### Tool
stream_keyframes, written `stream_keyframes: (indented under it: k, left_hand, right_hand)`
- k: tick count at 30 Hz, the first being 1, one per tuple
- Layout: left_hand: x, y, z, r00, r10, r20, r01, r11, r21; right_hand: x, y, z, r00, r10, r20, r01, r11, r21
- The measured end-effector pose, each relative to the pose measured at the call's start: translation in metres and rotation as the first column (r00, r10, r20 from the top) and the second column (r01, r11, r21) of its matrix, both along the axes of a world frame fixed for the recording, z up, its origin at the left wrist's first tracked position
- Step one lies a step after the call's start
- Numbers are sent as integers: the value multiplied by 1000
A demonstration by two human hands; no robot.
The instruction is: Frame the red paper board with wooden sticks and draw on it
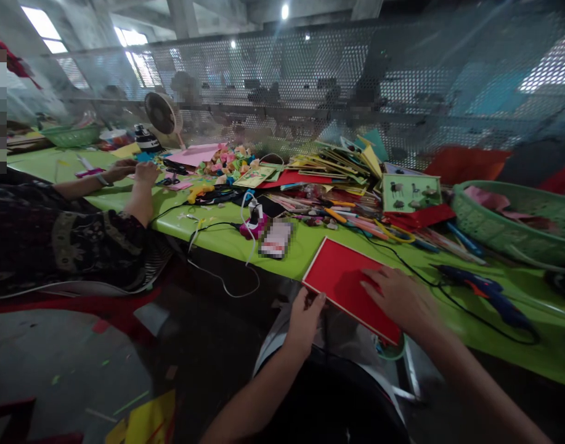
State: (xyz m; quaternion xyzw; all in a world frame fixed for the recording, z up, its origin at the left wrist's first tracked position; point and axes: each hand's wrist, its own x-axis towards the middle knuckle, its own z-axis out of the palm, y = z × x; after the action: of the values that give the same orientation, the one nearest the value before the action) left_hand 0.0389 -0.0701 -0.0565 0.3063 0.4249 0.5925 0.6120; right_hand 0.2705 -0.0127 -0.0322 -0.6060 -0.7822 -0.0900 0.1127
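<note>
A red board (340, 271) with pale edges lies slanted in front of the person, its far side over the green worktop (305, 237) and its near side jutting out above the lap. The left hand (305, 324) grips the board's near left corner, the thumb along the edge and the other fingers bent in against it, partly hidden. The right hand (405, 302) is spread palm down over the right part of the red face, its fingers (372, 285) apart and slightly bent, gripping nothing; whether every fingertip touches is unclear.

To the right of that hand lies a blue glue gun (492, 295), with a green basket (485, 228) behind it. Beyond the board, pens and sticks lie in a loose heap near a light green picture (412, 192) and a pile of cards (333, 166). A phone (276, 239) lies to the board's left, just beside a purple power socket (251, 228). Farther left, a co-worker's hands (146, 174) are close together above the worktop, near a fan (163, 113).
</note>
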Motion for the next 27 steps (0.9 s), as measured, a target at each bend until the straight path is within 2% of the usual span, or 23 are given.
stream_keyframes:
  k: [3,9,13,15,17,19,22,25,27]
  left_hand:
    - [-7,11,7,999,16,-35,-15,1000,26]
    - [-22,41,22,989,0,-147,13,996,93]
    - [-28,63,30,936,-15,-351,79,983,168]
    - [-29,76,36,837,4,-547,132,969,210]
    - [-28,88,44,655,54,-754,186,955,230]
    - [-25,97,50,490,89,-867,221,950,222]
    - [-19,104,54,309,172,-935,209,947,243]
    - [-15,102,51,98,306,-947,249,914,321]
    - [-13,98,48,62,355,-933,321,878,355]
  right_hand:
    - [-1,-11,11,999,54,-8,-54,998,-40]
    - [5,-15,27,985,153,-82,-160,983,-90]
    - [6,-21,35,945,220,-243,-261,953,-154]
    - [7,-23,39,922,236,-306,-302,934,-189]
    - [9,-22,42,910,239,-340,-323,922,-214]
    - [12,-18,45,903,238,-358,-334,913,-236]
    - [21,-7,46,902,232,-363,-324,921,-216]
    - [35,8,47,907,234,-351,-300,942,-147]
    - [44,19,46,917,235,-321,-281,954,-103]
